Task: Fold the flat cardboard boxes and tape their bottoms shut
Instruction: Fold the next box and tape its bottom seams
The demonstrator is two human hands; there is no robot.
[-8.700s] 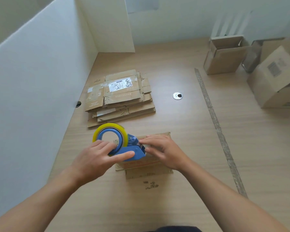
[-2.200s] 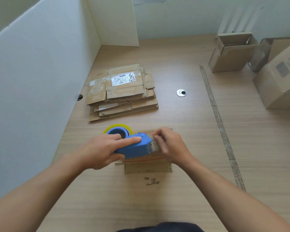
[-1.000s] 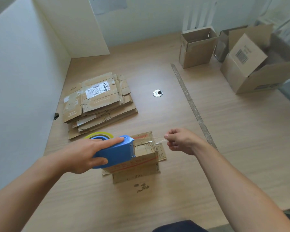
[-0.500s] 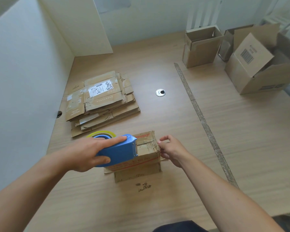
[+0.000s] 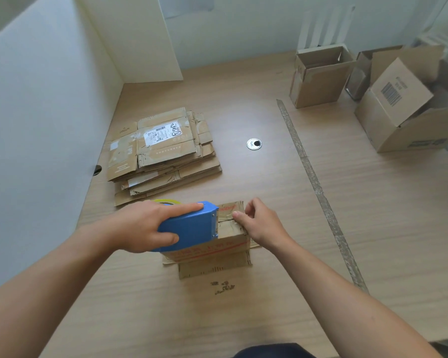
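Note:
A small folded cardboard box stands bottom-up near the front of the wooden table. My left hand grips a blue tape dispenser with a yellow roll, its cutter end resting on the box's top. My right hand presses on the right end of the box top, thumb and fingers on the clear tape at the edge. A stack of flat cardboard boxes lies behind and to the left.
White partition walls close off the left and back. Folded open boxes stand at the back right: a small one and a larger one. A strip of old tape runs down the table. A round cable hole sits mid-table.
My right hand pulled the tape out to the right, then came back and now presses it against the box's right edge. The left hand has kept the dispenser on the box.

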